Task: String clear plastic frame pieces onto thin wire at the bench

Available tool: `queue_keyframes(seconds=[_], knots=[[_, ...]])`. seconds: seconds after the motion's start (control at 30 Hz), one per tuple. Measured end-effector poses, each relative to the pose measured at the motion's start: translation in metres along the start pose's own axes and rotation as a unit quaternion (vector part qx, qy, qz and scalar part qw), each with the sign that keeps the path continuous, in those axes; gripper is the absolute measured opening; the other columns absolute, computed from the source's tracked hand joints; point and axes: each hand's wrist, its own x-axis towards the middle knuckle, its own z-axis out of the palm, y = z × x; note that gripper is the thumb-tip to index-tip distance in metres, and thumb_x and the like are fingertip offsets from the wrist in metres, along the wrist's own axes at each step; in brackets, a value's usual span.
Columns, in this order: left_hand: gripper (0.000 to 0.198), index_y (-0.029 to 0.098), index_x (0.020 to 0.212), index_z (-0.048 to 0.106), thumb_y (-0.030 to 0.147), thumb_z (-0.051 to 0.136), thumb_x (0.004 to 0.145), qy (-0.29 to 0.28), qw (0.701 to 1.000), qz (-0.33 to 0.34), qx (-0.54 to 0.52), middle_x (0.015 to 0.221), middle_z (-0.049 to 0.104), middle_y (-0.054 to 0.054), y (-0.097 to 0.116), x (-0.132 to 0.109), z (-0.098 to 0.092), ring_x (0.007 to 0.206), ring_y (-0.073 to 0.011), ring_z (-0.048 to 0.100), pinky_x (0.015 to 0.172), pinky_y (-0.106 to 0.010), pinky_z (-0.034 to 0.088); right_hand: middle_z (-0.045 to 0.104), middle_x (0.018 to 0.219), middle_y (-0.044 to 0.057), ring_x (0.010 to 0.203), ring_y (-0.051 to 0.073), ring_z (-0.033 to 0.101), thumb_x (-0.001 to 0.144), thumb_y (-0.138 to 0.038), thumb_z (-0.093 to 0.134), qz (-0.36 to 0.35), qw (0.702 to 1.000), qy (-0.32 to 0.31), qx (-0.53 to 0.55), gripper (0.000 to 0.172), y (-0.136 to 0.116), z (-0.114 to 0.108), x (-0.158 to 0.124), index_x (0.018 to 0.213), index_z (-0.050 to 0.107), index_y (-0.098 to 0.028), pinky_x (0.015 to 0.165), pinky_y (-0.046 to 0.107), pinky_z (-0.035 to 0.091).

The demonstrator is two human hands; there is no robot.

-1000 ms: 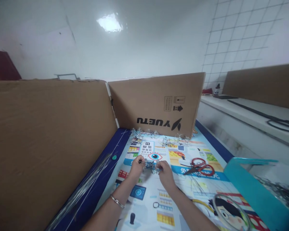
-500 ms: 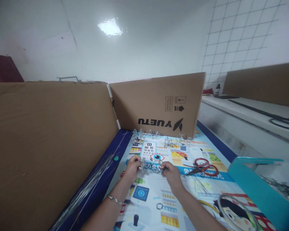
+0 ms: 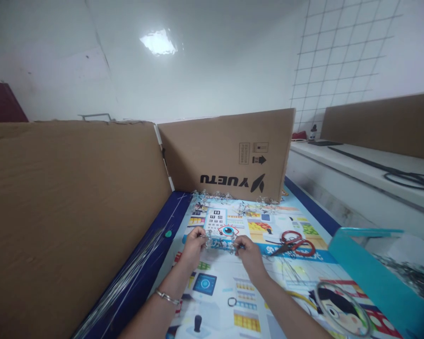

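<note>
I see the left hand (image 3: 195,242) and right hand (image 3: 249,249) with fingers pinched together, each on one end of a clear, wiry piece (image 3: 220,244) over the printed mat (image 3: 217,263), between its side edges; its detail escapes me. The frame cuts off the teal box (image 3: 378,282) at the mat's right edge.

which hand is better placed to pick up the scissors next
Probably the right hand: the scissors lie on its side, while the left hand is farther away. Both hold the wire piece.
</note>
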Motion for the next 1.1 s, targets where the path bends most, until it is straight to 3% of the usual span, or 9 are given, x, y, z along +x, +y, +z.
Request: queue_keyframes(seconds=[0.23, 0.77, 1.1], knots=[[0.014, 0.019, 0.056, 0.044, 0.008, 0.051, 0.05, -0.022, 1.0, 0.004, 0.004, 0.046, 0.04, 0.009, 0.0, -0.004, 0.006, 0.04, -0.0052, 0.036, 0.041, -0.016, 0.024, 0.046, 0.064, 0.001, 0.061, 0.016, 0.046, 0.045, -0.014, 0.034, -0.011, 1.0, -0.016, 0.004, 0.018, -0.003, 0.003, -0.001, 0.057, 0.045, -0.021, 0.049, 0.024, 0.043], [0.013, 0.019, 0.057, 0.044, 0.01, 0.052, 0.052, -0.022, 1.0, 0.006, 0.013, 0.046, 0.038, 0.009, 0.01, -0.005, 0.003, 0.04, -0.0053, 0.033, 0.041, -0.016, 0.023, 0.05, 0.065, 0.0, 0.056, 0.014, 0.047, 0.046, -0.014, 0.034, -0.017, 0.999, -0.029, -0.005, 0.023, -0.005, -0.001, 0.0, 0.061, 0.05, -0.019, 0.047, 0.024, 0.041], [0.017, 0.019, 0.056, 0.04, 0.007, 0.052, 0.051, -0.032, 0.999, 0.012, 0.019, 0.047, 0.037, 0.009, -0.003, -0.01, 0.011, 0.042, -0.0062, 0.034, 0.042, -0.016, 0.025, 0.045, 0.07, 0.001, 0.063, 0.015, 0.046, 0.047, -0.011, 0.032, -0.049, 0.997, -0.053, -0.023, 0.023, 0.004, 0.003, -0.003, 0.063, 0.046, -0.02, 0.048, 0.022, 0.041]])
